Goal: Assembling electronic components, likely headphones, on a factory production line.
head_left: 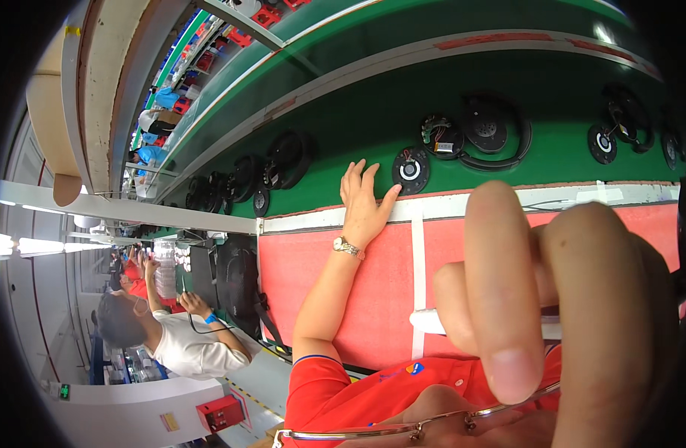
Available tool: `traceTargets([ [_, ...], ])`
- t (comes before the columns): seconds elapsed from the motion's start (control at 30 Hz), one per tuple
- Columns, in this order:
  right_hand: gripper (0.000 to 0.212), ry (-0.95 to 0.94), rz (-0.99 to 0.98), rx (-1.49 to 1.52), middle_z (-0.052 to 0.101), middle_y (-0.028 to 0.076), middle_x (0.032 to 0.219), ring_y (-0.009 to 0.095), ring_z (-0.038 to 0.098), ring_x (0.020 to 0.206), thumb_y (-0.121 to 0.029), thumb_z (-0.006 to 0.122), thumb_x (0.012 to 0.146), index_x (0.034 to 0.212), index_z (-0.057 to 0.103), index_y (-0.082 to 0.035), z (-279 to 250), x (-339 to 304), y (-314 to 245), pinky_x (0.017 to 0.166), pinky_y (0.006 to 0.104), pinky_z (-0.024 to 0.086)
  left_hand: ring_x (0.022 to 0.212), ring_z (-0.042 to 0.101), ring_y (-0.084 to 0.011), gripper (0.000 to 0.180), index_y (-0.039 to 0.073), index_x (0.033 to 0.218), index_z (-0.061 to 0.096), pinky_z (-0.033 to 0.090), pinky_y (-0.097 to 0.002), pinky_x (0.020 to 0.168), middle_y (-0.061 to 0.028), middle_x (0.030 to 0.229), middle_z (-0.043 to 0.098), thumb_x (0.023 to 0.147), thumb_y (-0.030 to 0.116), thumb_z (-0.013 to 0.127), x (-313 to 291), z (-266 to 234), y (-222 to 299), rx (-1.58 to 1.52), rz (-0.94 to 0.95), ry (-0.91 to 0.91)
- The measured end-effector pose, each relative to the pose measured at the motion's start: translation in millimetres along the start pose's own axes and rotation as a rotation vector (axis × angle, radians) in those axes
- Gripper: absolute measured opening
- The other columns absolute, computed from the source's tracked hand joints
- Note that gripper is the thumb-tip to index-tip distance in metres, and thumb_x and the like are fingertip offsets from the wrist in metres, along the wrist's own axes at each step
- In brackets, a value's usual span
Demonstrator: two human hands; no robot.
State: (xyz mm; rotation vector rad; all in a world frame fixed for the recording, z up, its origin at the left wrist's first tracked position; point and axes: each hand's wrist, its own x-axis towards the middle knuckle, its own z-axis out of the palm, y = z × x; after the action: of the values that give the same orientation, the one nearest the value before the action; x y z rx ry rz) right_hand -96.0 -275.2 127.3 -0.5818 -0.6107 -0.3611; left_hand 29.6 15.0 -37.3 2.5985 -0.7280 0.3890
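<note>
My left hand (367, 203), with a metal-banded watch on its wrist, reaches over the edge of the green belt (350, 112). Its fingers are spread and hold nothing. The thumb lies against or just beside a round black speaker plate (411, 171) with a white ring. Just beyond is a black headphone (491, 134), one ear cup opened to show a circuit board and a silver battery (445, 147). Large and close to the camera, my right hand (537, 299) has its fingers curled. A whitish rod-like thing (428, 322) shows behind them; its kind is unclear.
More opened black headphones (287, 158) lie along the belt on both sides. A red mat (305, 261) with white tape covers the near bench. A black bag (238, 280) stands at its left end. Further left, a person in white (197, 343) works at a bench.
</note>
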Motion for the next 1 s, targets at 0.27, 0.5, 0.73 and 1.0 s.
traceTargets([
  [0.27,0.004,-0.002,0.010,0.064,0.055,0.001,0.071,0.009,0.047,0.070,-0.010,0.058,0.087,0.083,0.058,-0.010,-4,-39,-22,0.049,0.0215,0.033,0.132,0.031,-0.0415,0.057,-0.001,0.126,0.052,0.024,-0.0518,0.109,-0.0244,0.138,0.040,0.084,0.034,0.069,-5,6,-19,0.054,0.005,0.026],
  [0.5,0.003,-0.040,0.049,0.168,0.057,0.001,0.071,0.009,0.048,0.069,-0.008,0.061,0.085,0.083,0.060,-0.010,-2,-40,-14,0.047,0.0210,0.033,0.134,0.029,-0.0418,0.056,-0.001,0.125,0.052,0.023,-0.0523,0.110,-0.0257,0.137,0.039,0.084,0.034,0.068,-2,-6,-1,-0.037,-0.032,-0.022],
  [0.73,0.004,-0.088,0.059,0.204,0.058,0.002,0.071,0.008,0.049,0.069,-0.006,0.063,0.083,0.083,0.062,-0.009,62,-9,20,0.045,0.0205,0.033,0.137,0.026,-0.0405,0.057,0.001,0.128,0.051,0.023,-0.0495,0.111,-0.0230,0.141,0.038,0.086,0.036,0.066,-2,-15,11,-0.029,-0.088,-0.053],
  [1.0,0.011,-0.640,0.090,0.166,0.063,0.009,0.070,0.013,0.051,0.047,-0.011,0.064,0.086,0.079,0.060,-0.003,70,5,21,0.041,0.0217,0.040,0.137,0.026,-0.0405,0.056,0.001,0.126,0.053,0.023,-0.0499,0.111,-0.0227,0.141,0.039,0.085,0.036,0.067,-1,-15,15,-0.039,-0.078,-0.040],
])
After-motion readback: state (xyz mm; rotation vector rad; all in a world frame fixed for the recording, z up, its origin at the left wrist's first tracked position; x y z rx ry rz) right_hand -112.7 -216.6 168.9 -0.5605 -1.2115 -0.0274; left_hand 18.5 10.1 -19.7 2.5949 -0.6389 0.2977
